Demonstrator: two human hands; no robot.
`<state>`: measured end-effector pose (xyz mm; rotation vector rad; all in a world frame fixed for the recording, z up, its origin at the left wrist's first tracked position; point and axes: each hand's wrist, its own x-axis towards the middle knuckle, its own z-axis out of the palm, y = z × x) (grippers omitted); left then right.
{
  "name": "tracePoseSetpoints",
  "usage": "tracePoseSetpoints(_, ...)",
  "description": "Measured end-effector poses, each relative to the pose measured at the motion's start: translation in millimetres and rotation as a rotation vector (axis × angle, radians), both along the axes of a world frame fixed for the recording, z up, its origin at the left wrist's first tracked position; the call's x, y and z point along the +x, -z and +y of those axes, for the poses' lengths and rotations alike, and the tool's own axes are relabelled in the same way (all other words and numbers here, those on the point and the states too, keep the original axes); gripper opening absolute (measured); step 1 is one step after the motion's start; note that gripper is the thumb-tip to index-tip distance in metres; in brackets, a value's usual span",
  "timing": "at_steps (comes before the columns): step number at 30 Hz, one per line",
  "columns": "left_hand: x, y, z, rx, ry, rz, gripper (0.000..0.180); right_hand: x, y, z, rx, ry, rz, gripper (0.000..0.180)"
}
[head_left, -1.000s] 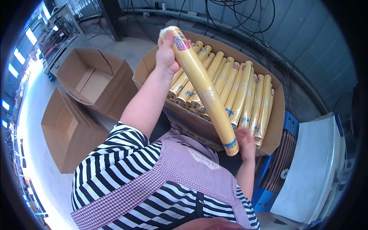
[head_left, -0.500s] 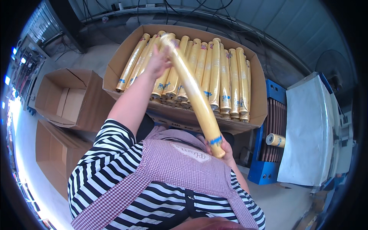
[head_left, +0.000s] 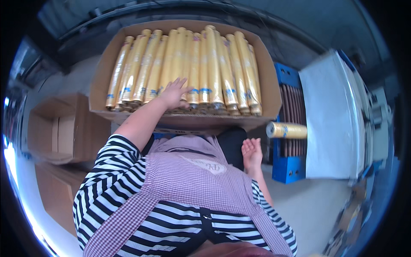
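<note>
In the head view, we looked down on a deep tan cardboard carton (head_left: 269,88) toward 12 o'clock, packed with long yellow cylindrical rolls in shiny clear wrapping (head_left: 214,64), side by side, with blue marks near their lower ends. Our bare left hand (head_left: 173,94), between 10 and 11 o'clock, had its fingers spread over those ends and gripped nothing; we could not tell how firmly it pressed. Our bare right hand (head_left: 251,153), at 4 o'clock, was empty, palm up, fingers loosely extended. A separate yellow cylindrical roll (head_left: 291,130) lay at 3 o'clock across brown bars (head_left: 294,103) in a blue metal frame (head_left: 291,170), running up to a flat white sheet (head_left: 329,115). We judged the rolls stiff, smooth and probably slippery, perhaps heavy for one hand, though weight did not show; support near both ends seemed surest, as pinching might tear the wrapping.
</note>
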<state>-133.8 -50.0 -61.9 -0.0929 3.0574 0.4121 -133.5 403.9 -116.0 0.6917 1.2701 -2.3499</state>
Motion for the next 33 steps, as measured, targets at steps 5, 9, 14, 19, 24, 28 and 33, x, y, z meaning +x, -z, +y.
tracePoseSetpoints(5, -9.1, 57.0, -37.3, -0.442, 0.136, -0.046, 0.065, -63.6, -10.5, 30.2, -0.395, 0.102, 0.336, 0.078)
tracePoseSetpoints(9, -30.5, 20.5, -22.6, -0.377, 0.015, -0.151, 0.068, -116.8, -26.1, 32.9, -0.352, 0.416, 0.356, 0.063)
tracePoseSetpoints(14, -1.6, -40.0, 49.7, 0.098, 0.130, -0.047, 0.060, -113.6, -39.1, 2.2, -0.211, 0.437, 0.311, 0.051)
tracePoseSetpoints(19, 45.0, -66.0, 124.2, 1.225, 0.188, -0.121, 0.057, -18.5, -74.5, -98.5, -0.309, 0.180, 0.371, 0.039)
tracePoseSetpoints(24, 78.6, -50.1, 125.5, 1.588, 0.186, -0.360, 0.084, 21.3, -101.2, -149.4, -0.253, -0.112, 0.481, 0.047)
tracePoseSetpoints(28, 110.5, -55.2, 123.9, 1.495, 0.096, -0.285, 0.103, 21.9, -111.7, -177.3, -0.144, -0.276, 0.607, 0.052)
tracePoseSetpoints(33, 129.7, -47.0, 68.2, 1.598, 0.149, -0.500, 0.090, -28.3, -159.9, -195.9, -0.186, -0.244, 0.801, 0.052)
